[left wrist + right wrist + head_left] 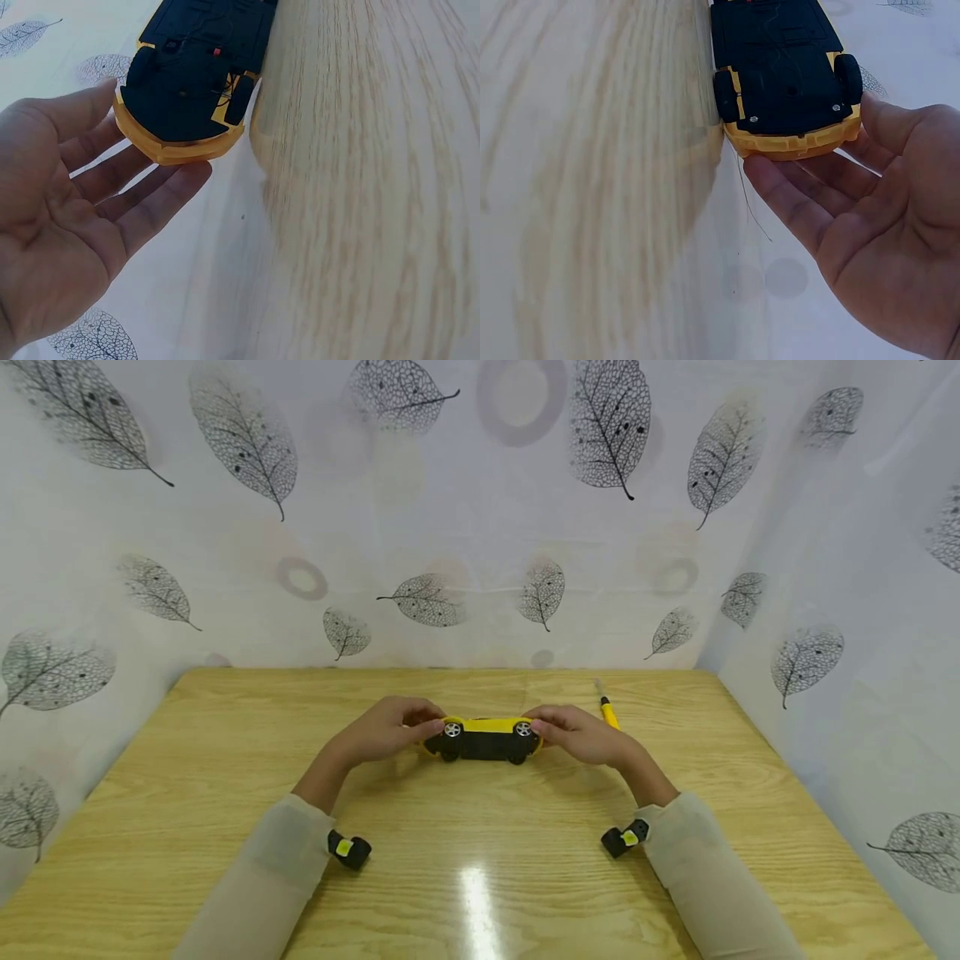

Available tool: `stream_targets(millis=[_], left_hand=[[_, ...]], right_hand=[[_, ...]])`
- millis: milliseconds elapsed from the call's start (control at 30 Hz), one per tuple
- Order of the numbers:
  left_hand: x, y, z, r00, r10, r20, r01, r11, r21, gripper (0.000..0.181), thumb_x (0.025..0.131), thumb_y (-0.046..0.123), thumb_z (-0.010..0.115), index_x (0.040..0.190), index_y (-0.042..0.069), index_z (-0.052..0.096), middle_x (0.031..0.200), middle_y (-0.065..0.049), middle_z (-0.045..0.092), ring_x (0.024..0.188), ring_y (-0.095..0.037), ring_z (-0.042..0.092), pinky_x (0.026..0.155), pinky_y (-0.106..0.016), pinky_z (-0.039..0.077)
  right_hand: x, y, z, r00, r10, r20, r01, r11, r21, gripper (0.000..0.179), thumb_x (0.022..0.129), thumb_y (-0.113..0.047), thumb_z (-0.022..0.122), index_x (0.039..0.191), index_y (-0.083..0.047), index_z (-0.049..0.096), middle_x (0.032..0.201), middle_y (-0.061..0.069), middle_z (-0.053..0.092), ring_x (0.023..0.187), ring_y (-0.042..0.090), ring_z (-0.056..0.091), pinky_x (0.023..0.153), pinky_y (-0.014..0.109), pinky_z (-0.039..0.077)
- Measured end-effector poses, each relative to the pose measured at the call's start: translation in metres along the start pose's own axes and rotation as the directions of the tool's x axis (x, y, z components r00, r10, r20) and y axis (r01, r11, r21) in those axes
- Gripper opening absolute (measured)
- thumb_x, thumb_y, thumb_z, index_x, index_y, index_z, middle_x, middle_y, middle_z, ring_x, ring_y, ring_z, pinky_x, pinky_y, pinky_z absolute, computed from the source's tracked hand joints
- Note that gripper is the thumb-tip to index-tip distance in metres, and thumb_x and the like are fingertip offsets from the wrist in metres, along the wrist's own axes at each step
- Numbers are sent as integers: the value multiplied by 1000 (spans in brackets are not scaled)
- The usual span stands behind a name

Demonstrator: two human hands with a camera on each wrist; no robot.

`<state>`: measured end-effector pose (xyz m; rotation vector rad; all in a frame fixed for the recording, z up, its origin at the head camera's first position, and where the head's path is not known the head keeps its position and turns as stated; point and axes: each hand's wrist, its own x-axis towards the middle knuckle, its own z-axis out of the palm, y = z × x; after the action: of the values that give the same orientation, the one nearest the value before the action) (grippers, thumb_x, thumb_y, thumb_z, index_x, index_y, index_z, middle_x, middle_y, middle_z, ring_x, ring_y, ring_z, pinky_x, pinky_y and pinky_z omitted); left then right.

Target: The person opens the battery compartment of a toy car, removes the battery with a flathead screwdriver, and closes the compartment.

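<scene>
A yellow toy car [487, 745] with a black underside is tipped on its side on the wooden table, silver-rimmed wheels uppermost. Its underside faces me. My left hand [390, 728] grips the left end, thumb by the upper wheel and fingers behind the body. At the other end, my right hand [581, 733] holds the car the same way. In the left wrist view, the underside [199, 67] shows thin wires and a small red part. Two screw heads show on the underside [780, 67] in the right wrist view, and a thin wire [748, 199] trails from that end.
A screwdriver [609, 714] with a yellow and black handle lies behind my right hand. The wooden table [480, 835] reaches back to a leaf-patterned cloth [465, 527], which also hangs along both sides. A small black camera is strapped to each wrist.
</scene>
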<state>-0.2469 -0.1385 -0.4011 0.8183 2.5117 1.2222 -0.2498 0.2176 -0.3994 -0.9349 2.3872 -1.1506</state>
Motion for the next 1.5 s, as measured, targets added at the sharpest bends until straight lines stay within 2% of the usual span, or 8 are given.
stream_targets(millis=[267, 400, 567, 767, 1000, 1167, 1300, 1500], left_hand=[[1, -2, 0, 1000, -9, 5, 9, 1000, 2, 31, 106, 36, 59, 126, 14, 69, 109, 1, 70, 92, -17, 67, 80, -36, 59], [2, -2, 0, 1000, -6, 8, 6, 1000, 6, 29, 105, 36, 61, 122, 15, 70, 108, 2, 71, 94, -17, 67, 81, -36, 59], [1, 0, -1, 1000, 0, 8, 0, 1000, 13, 28, 104, 36, 62, 121, 15, 71, 107, 2, 71, 95, -17, 66, 82, -36, 58], [0, 3, -2, 1000, 4, 15, -4, 1000, 1, 29, 105, 35, 61, 123, 13, 70, 108, 0, 71, 93, -17, 66, 81, -35, 58], [1, 1, -2, 1000, -3, 20, 3, 1000, -12, 28, 104, 33, 62, 123, 14, 69, 107, 1, 71, 95, -17, 67, 81, -35, 59], [-1, -3, -4, 999, -3, 50, 5, 998, -58, 34, 97, 33, 73, 127, 16, 68, 116, 1, 70, 106, -19, 67, 93, -40, 58], [-3, -6, -7, 997, -5, 71, 11, 996, -87, 40, 93, 26, 79, 130, 17, 66, 123, -1, 68, 114, -24, 65, 100, -42, 55], [-3, -9, -8, 998, 3, 55, 1, 997, -71, 36, 96, 24, 75, 130, 17, 66, 116, 0, 70, 108, -21, 66, 93, -41, 56]], right_hand=[[1, -1, 2, 999, 45, -22, -43, 996, 74, 37, 113, -25, 42, 137, -1, 55, 106, 13, 61, 118, 30, 62, 100, 48, 55], [-1, -3, -1, 998, 54, -41, -52, 997, 48, 34, 112, -26, 46, 135, -4, 58, 116, 9, 66, 112, 26, 64, 96, 47, 57], [-5, -8, -9, 999, 31, -36, -29, 998, 56, 33, 106, -21, 59, 136, -7, 60, 129, 10, 65, 116, 26, 64, 96, 42, 57], [-5, -3, -10, 998, -7, -58, 9, 999, 36, 38, 97, -9, 72, 133, -11, 62, 125, 7, 67, 115, 24, 65, 94, 35, 58], [0, -8, -2, 991, -36, -130, 31, 998, -47, 29, 96, -9, 73, 125, -8, 65, 115, 6, 69, 104, 22, 68, 92, 39, 59], [0, -7, 0, 989, -21, -148, 12, 998, -60, 30, 97, -10, 72, 126, -7, 65, 115, 7, 70, 105, 23, 68, 92, 42, 59], [2, -4, 1, 988, -1, -156, -5, 999, -35, 29, 98, -13, 71, 126, -8, 65, 114, 7, 70, 105, 22, 68, 91, 39, 59], [4, -2, 2, 984, 31, -174, -28, 999, 18, 29, 99, -15, 71, 126, -6, 65, 115, 9, 70, 105, 23, 68, 87, 32, 59]])
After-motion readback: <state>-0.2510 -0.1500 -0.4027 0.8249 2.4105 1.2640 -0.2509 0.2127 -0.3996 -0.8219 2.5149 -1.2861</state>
